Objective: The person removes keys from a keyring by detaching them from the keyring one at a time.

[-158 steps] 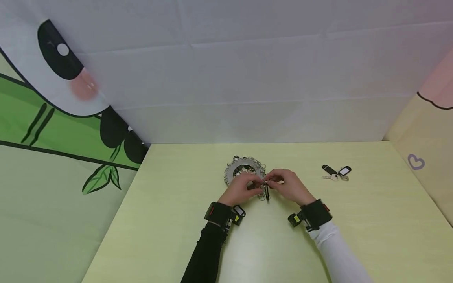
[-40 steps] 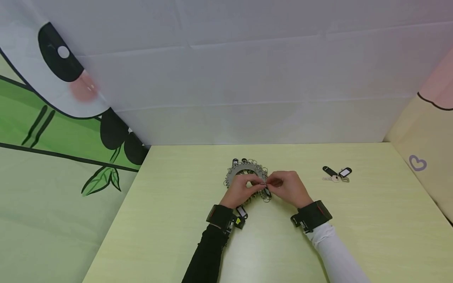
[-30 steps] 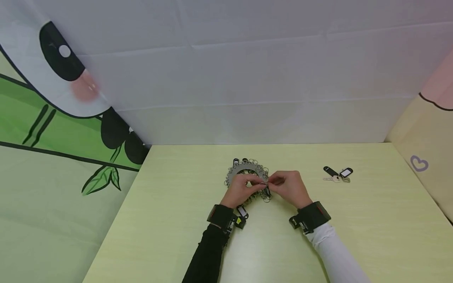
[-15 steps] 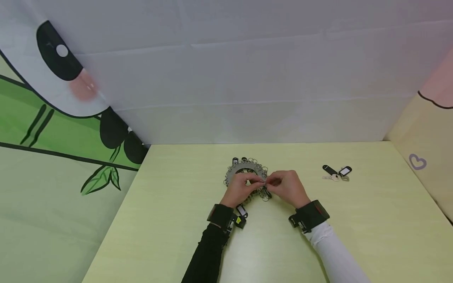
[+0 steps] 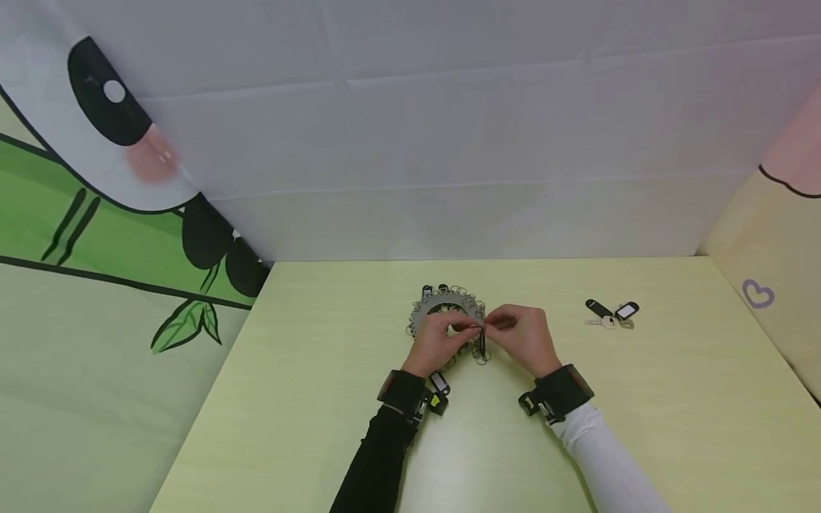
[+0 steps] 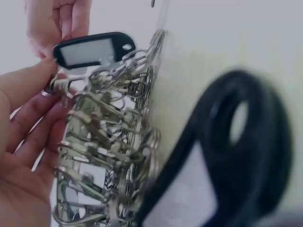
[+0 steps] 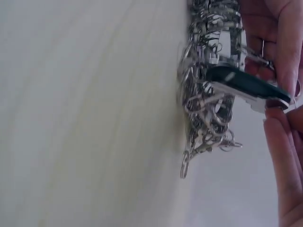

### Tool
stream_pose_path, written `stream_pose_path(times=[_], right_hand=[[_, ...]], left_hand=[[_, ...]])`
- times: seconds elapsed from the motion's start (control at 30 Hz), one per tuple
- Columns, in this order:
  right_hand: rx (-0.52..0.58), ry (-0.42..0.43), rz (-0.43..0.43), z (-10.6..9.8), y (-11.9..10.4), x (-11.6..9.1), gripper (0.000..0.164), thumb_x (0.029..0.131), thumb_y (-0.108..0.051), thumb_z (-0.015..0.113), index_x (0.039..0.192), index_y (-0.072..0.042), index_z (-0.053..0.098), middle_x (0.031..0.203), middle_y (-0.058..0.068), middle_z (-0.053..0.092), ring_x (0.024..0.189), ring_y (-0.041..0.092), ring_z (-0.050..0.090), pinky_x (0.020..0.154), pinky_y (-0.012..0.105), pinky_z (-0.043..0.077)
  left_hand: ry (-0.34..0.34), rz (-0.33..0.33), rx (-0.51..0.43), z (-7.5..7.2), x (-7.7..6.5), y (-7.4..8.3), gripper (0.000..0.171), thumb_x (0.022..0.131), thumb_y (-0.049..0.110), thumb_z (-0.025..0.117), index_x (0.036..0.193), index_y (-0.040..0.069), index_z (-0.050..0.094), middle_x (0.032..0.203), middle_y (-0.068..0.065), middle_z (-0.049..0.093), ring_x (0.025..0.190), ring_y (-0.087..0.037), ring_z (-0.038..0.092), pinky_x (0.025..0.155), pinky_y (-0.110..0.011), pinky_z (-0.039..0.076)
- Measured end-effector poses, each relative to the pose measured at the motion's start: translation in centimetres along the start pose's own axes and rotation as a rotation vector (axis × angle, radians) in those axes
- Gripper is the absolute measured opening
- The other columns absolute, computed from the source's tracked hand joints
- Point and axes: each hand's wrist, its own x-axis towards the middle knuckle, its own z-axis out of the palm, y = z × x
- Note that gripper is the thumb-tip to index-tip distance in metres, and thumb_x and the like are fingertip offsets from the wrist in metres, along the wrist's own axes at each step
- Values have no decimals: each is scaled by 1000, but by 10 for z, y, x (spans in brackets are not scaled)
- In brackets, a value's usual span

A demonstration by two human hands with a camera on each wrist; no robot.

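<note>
In the head view, my left hand (image 5: pixel 439 343) and right hand (image 5: pixel 522 338) meet at the right rim of a grey round disc (image 5: pixel 426 308) fringed with metal clasps. My left thumb and fingers pinch a metal clasp (image 6: pixel 61 86) at the edge of the bunch. A black key tag (image 6: pixel 90 49) with a white label is beside it; my right fingertips pinch its end, seen also in the right wrist view as a dark tag (image 7: pixel 248 85). The exact join between tag and clasp is hidden by fingers.
Another labelled tag (image 5: pixel 439 382) lies at the disc's near side, large and blurred in the left wrist view. Two more tags (image 5: pixel 427 291) show at the far rim. On the table's right lie two black tags (image 5: pixel 599 308) with keys (image 5: pixel 603 323). A wall (image 5: pixel 410 221) stands behind.
Since the oldest frame, the disc has shifted and a second tag shows at its far rim. Over the last half second my right hand has risen slightly and the tag between the hands hangs straighter.
</note>
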Motion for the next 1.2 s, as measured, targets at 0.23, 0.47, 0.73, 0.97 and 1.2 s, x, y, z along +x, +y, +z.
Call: stream_pose_path(times=[0.23, 0.47, 0.73, 0.97, 1.2], right_hand=[[36, 0, 19, 3, -4, -8, 6, 81, -8, 77, 86, -12, 78, 81, 8, 77, 68, 8, 69, 62, 34, 61], [32, -41, 4, -2, -2, -7, 7, 81, -8, 79, 87, -11, 78, 83, 8, 77, 70, 9, 69, 63, 33, 61], [38, -92, 57, -2, -2, -6, 6, 83, -10, 77, 89, -10, 76, 86, 10, 76, 73, 11, 70, 64, 35, 61], [186, -159, 188, -3, 2, -6, 13, 84, -19, 78, 93, -10, 76, 90, 13, 76, 75, 14, 70, 68, 36, 60], [340, -195, 251, -2, 5, -6, 20, 83, -16, 79, 96, -2, 75, 93, 23, 75, 79, 22, 72, 74, 44, 61]], left_hand=[[18, 66, 52, -2, -6, 6, 11, 93, 20, 68, 99, 15, 75, 95, -3, 74, 84, -6, 61, 70, -41, 58], [9, 72, 39, -2, -7, 6, 12, 93, 21, 67, 101, 15, 74, 96, -2, 73, 87, -6, 62, 72, -36, 57], [4, 80, 62, -2, -7, 5, 13, 94, 24, 66, 101, 16, 74, 96, -1, 73, 88, -5, 62, 73, -35, 58], [28, 89, 40, -2, -7, 1, 13, 94, 22, 66, 102, 15, 75, 96, -2, 74, 90, -6, 63, 75, -31, 57], [34, 104, 21, -3, -8, -2, 14, 94, 22, 66, 102, 15, 75, 95, -2, 73, 88, -6, 62, 72, -27, 55]])
